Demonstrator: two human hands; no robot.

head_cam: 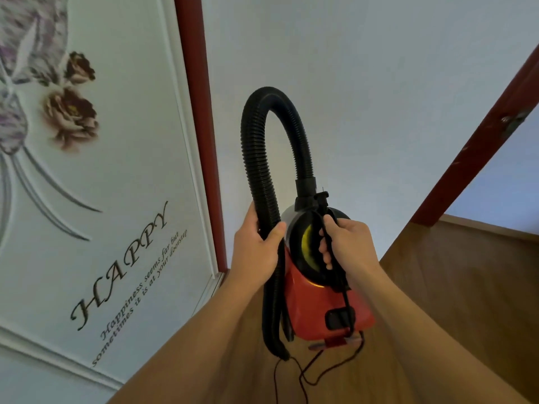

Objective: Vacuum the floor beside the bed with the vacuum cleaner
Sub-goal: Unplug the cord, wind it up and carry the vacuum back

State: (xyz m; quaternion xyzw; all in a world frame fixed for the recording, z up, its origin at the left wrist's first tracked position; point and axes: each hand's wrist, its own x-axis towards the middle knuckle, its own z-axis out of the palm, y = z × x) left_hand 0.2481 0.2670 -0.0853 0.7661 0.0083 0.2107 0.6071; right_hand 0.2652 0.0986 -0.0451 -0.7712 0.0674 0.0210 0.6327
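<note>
I hold the vacuum cleaner (315, 304) up in front of me with both hands, off the floor (466, 287). My right hand (347, 246) is closed around the black carrying handle (331, 249) on top of the red body, fingers wrapped through it and thumb on its upper end. My left hand (256, 246) grips the black ribbed hose (262, 158) just beside the body, thumb across the front. From there the hose rises, arches over and comes down into the black collar at the machine's upper end; its other end hangs past my left wrist, alongside the red casing. A thin black cord (309, 371) dangles in loops below the machine.

Beneath everything lies a warm brown wood-grain floor, which runs from under my forearms off to the right. A raised wooden edge crosses it at the far right; I cannot tell what that belongs to.

Ahead of me is a plain white wall (364, 83). To my left stands a white panel (122, 158) with raised moulding, printed with dark flowers, long grey stems and the word "HAPPY" above two lines of smaller script. A dark red frame (201, 126) runs along its edge, next to the wall. On my right a second red post (481, 147) slants upward, with a small metal fitting (513, 121) near its top.
</note>
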